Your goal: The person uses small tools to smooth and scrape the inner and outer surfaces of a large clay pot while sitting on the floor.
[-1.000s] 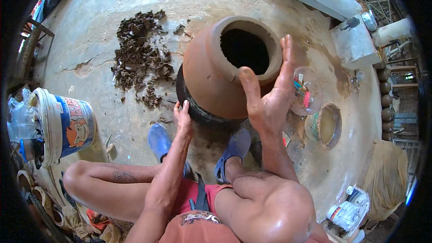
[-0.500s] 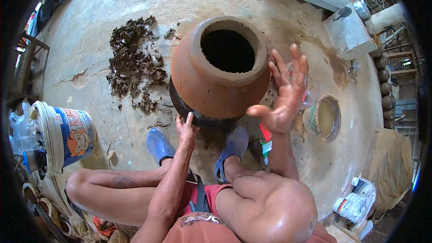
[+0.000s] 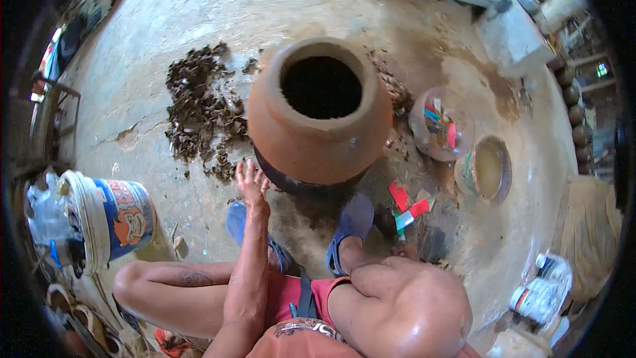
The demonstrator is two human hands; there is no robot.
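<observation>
A large unfired clay pot (image 3: 318, 148) with a wide dark mouth stands upright on a black round base (image 3: 278, 178) between my feet. My left hand (image 3: 252, 185) is open, fingers spread, beside the lower left of the base; I cannot tell if it touches it. My right hand (image 3: 404, 250) is low behind my right knee, mostly hidden, near small red, green and white plastic tools (image 3: 412, 212) on the floor. Dark clay scraps (image 3: 202, 103) lie left of the pot.
Right of the pot are a clear tub (image 3: 437, 139) of small tools and a container (image 3: 489, 166) of murky water. A bucket (image 3: 122, 215) sits at left. Wrapped bottles (image 3: 536, 292), a pale block (image 3: 513, 46) and a row of dark pots (image 3: 576, 113) line the right.
My right hand has left the pot's rim and dropped down beside my knee. My left hand's fingers have spread out at the base. The view has shifted slightly.
</observation>
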